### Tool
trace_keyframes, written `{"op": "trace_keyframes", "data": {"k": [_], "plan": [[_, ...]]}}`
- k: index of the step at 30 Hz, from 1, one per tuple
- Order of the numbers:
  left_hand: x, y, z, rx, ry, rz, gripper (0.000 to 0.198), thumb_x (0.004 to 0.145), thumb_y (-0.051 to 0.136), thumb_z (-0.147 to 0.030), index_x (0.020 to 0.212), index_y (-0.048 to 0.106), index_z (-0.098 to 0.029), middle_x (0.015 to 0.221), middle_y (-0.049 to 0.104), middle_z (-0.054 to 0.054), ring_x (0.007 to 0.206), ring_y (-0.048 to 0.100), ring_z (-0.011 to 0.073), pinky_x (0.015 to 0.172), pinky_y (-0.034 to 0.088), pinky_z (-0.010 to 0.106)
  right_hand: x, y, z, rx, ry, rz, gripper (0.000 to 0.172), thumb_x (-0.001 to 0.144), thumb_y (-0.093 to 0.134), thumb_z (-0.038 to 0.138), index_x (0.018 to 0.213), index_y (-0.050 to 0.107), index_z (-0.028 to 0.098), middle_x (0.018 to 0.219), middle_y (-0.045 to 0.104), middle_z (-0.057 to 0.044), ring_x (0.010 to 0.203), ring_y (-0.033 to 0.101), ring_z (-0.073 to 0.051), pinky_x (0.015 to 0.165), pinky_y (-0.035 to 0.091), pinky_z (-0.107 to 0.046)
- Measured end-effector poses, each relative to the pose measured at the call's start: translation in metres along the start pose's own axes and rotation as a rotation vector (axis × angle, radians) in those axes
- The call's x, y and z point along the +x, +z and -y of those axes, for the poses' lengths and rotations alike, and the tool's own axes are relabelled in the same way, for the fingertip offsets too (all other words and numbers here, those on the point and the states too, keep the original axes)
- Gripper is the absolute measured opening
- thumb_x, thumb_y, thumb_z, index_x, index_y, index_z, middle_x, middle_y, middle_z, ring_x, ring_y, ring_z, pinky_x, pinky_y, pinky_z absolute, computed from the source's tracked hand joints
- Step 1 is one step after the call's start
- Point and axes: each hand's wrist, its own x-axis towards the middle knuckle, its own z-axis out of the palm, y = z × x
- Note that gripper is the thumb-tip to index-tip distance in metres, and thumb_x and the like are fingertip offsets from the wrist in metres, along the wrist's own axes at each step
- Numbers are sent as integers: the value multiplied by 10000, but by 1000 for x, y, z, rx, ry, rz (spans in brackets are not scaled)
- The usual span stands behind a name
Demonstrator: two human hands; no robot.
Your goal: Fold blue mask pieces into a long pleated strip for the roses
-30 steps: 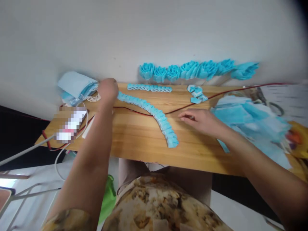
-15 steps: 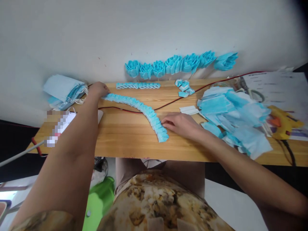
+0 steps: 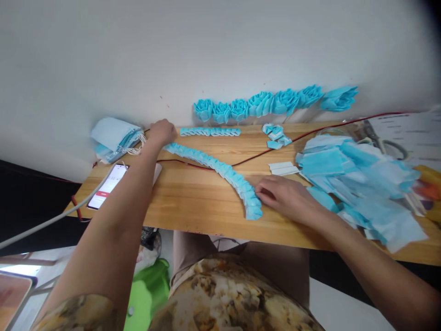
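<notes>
A curved row of overlapping folded blue mask-fabric pieces bends across the wooden table toward its front edge. My left hand is at the row's far left end, fingers curled down; its fingertips are partly hidden, and I cannot make out what they hold. Near the other end, my right hand rests on the table with fingers curled together. Its fingertips touch the right edge of the row, and I see nothing between them. Two short rows of similar folded pieces lie behind, beside a few loose folded pieces.
Blue fabric flowers line the wall. Cut blue sheets are heaped at right, near scissors and a yellow tool. Masks and a phone lie at left. A red-black cable crosses the table.
The camera view has shifted, so the table appears farther right and slightly lower. My left fingers look more tucked in at the row's end; my right hand stays at its edge.
</notes>
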Motion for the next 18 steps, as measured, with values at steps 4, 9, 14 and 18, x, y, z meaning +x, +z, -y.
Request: {"op": "trace_keyframes", "data": {"k": [4,9,14,18], "plan": [[1,-17,-21,-55,69,-69,290,822,532,-173,976,771,-122,1097,715,216,1137,645,395,1047,417,515,-20,4,-6,13,3,-13,206,976,501,242,829,647,230,881,709,-46,840,678,-224,718,476,-328],[8,-27,-6,81,-64,53,376,835,521,-214,1100,774,-131,1118,743,188,1128,645,361,989,463,429,-27,16,-9,31,34,-47,217,984,479,281,838,633,239,893,721,-43,843,690,-234,701,489,-342],[8,-17,27,201,-121,323,300,753,607,-255,965,799,-163,902,777,151,955,695,315,857,510,343,-25,22,-12,58,42,-61,233,994,470,320,856,641,245,923,731,-36,877,698,-244,692,489,-354],[6,-2,36,170,-28,310,318,715,625,-260,971,795,-180,908,778,141,933,700,305,824,506,332,-23,22,-12,80,58,-52,231,991,476,323,857,648,246,934,737,-31,883,703,-241,698,497,-358]]}}
